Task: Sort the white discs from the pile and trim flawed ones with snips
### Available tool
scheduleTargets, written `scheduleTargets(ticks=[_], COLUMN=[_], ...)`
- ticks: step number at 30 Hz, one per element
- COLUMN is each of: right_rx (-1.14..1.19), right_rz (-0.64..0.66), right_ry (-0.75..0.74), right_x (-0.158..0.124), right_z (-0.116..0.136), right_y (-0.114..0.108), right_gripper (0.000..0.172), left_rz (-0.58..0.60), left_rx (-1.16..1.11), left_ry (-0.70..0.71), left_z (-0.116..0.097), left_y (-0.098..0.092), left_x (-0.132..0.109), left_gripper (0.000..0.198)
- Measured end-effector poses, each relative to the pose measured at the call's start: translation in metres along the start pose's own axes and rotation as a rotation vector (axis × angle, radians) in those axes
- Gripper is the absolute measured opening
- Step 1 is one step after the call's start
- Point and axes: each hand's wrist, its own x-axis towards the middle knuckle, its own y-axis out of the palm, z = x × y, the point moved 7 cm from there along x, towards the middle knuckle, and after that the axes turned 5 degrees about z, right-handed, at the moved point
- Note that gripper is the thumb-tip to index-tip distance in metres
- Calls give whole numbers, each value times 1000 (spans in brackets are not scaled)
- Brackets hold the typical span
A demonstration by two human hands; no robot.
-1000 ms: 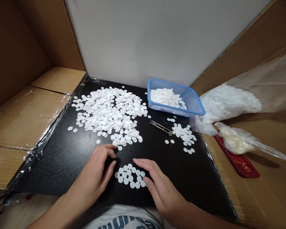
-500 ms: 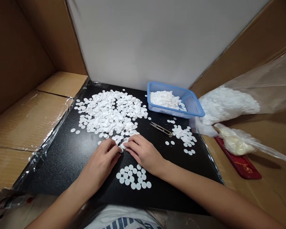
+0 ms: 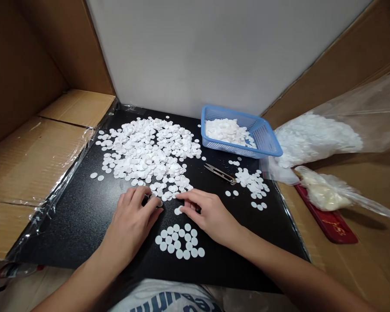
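Note:
At the near edge of a large heap of small round white discs (image 3: 143,151), my left hand (image 3: 131,216) has its fingers curled, and a white disc (image 3: 160,203) shows at its thumb and fingertips. Across from it, my right hand (image 3: 212,214) holds its index finger and thumb apart. Its index fingertip reaches the heap's edge, while the thumb tip touches a loose pair of discs (image 3: 177,211) lying on the black tabletop (image 3: 78,221). Between my forearms lies a flat group of several spread discs (image 3: 176,237), mostly side by side.
A blue basket (image 3: 243,151) partly filled with white pieces stands at the back right. In front of it lie thread snips (image 3: 220,174) and a smaller disc pile (image 3: 251,182). Further right are a clear bag of white pieces (image 3: 318,138), a cream-coloured bagged lump (image 3: 325,190) and a red case (image 3: 336,227).
My hands have moved apart, the left one leftward and the right one slightly right. A loose pair of discs now shows by my right thumb. The view has shifted slightly.

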Motion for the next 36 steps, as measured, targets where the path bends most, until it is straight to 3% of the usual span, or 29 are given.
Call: scheduleTargets(ticks=[6,11,15,19,23,30,36], right_rx=[-24,-105,-121,-156,-223,-281,-374], right_rz=[14,40,56,86,41,-30,116], right_ry=[73,-4,68,155,37,-153,-192], right_x=[-3,-5,-5,-7,-6,-5,-11], right_z=[-9,-5,-7,-11,-4,10,13], right_y=[-11,-7,-9,-15,-12,-7,-8], right_gripper=[13,9,10,11,15,8,9], left_rz=[21,-51,-106,-16,63,33,-5], left_rx=[154,203,118,-4,-98,-161,-95], left_ry=[84,165,173,226,235,37,59], left_z=[-10,-17,-21,-25,-22,2,1], left_y=[-4,-9,-11,-3,2,-3,-6], left_x=[7,8,7,5,3,-1,-5], left_gripper=[16,18,14,13,9,8,10])
